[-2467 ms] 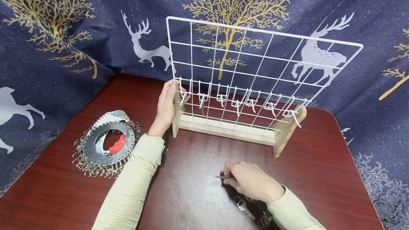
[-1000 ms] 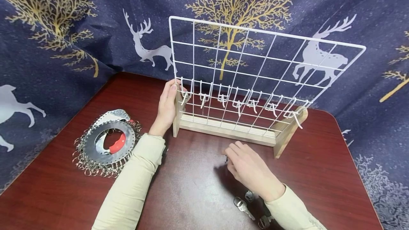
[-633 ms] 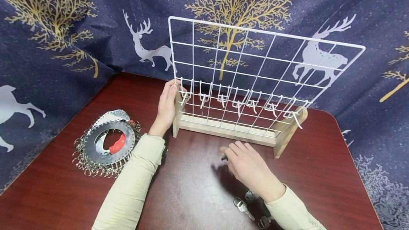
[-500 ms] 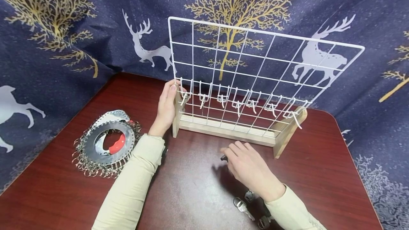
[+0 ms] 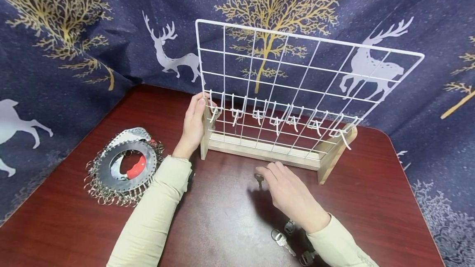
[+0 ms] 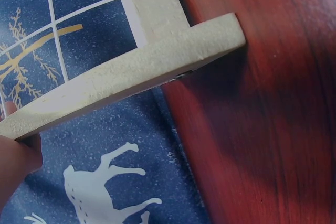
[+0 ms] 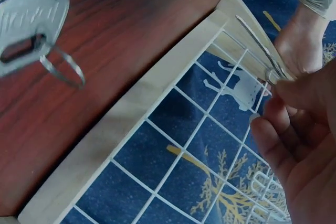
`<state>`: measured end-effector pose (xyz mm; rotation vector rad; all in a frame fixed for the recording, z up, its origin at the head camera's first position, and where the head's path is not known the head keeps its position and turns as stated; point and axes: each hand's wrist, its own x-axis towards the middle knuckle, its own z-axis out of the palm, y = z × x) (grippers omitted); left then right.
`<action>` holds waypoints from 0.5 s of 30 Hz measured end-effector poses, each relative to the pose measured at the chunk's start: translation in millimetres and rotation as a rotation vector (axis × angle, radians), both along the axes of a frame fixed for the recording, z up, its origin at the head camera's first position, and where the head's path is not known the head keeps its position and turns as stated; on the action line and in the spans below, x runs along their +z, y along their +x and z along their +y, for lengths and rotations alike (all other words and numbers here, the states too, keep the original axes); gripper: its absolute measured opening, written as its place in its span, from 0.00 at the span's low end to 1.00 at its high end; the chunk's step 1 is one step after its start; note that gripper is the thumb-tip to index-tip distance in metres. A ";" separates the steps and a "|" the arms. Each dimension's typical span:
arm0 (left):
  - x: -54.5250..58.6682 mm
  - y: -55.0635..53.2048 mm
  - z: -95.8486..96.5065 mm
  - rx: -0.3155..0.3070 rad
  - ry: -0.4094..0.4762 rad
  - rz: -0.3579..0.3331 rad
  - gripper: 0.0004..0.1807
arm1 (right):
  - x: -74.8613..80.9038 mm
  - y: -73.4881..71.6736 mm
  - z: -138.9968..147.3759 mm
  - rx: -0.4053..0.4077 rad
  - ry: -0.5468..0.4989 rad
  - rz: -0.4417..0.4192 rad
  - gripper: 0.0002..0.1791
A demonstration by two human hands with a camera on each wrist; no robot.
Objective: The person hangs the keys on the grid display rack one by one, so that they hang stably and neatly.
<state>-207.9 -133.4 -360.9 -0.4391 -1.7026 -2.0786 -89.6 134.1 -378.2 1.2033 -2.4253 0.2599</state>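
My left hand [image 5: 193,125] grips the left wooden upright [image 5: 205,135] of a white wire grid rack [image 5: 293,81]; in the left wrist view its fingers wrap the upright [image 6: 105,85]. Between thumb and fingertips my right hand [image 5: 291,197] pinches a small key [image 5: 259,179], held above the table in front of the rack. The right wrist view shows that key [image 7: 260,43] nearly edge-on, with a ring at the fingertips. White hooks [image 5: 276,123] line the grid's lower part. Small metal items, seemingly keys, hang on the two leftmost hooks, partly hidden.
Several ringed keys [image 5: 283,242] lie on the table by my right forearm, some partly covered by the sleeve. Left of my left forearm sit metal discs [image 5: 105,172] edged with many rings, a red piece showing through. A patterned cloth [image 5: 122,32] hangs behind the table.
My right hand has lifted from the tabletop toward the rack with the key. The key has turned in my fingers and now points downward. My left hand stays on the upright.
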 end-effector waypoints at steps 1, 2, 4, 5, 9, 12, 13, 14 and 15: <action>0.1 0.0 0.1 -0.002 0.003 0.001 0.14 | -0.5 -0.3 -0.2 -0.001 -0.016 -0.002 0.28; 0.1 -0.1 0.3 -0.006 0.007 0.004 0.14 | -1.0 -0.7 -0.5 -0.001 -0.036 -0.006 0.26; 0.1 -0.1 0.5 -0.011 0.013 0.007 0.14 | -2.3 -1.4 -0.9 -0.006 -0.072 -0.014 0.24; 0.0 -0.2 0.6 -0.009 0.011 0.006 0.14 | -3.0 -1.7 -1.0 -0.010 -0.088 -0.017 0.24; -0.4 -0.4 0.4 -0.008 0.011 0.002 0.14 | -4.8 -3.0 -0.8 -0.016 -0.100 0.005 0.19; -0.6 -0.4 -0.1 -0.004 0.006 0.005 0.15 | -4.3 -3.5 -1.9 -0.016 -0.093 0.033 0.11; -0.6 -0.4 -0.3 -0.001 0.000 0.005 0.15 | -3.9 -3.5 -2.5 -0.013 -0.097 0.030 0.09; -0.6 -0.3 -0.4 0.000 -0.003 0.006 0.16 | -3.5 -3.5 -3.0 -0.012 -0.104 0.023 0.08; -0.7 -0.2 -0.5 0.003 -0.006 0.003 0.16 | -3.3 -3.4 -3.4 -0.010 -0.113 0.013 0.08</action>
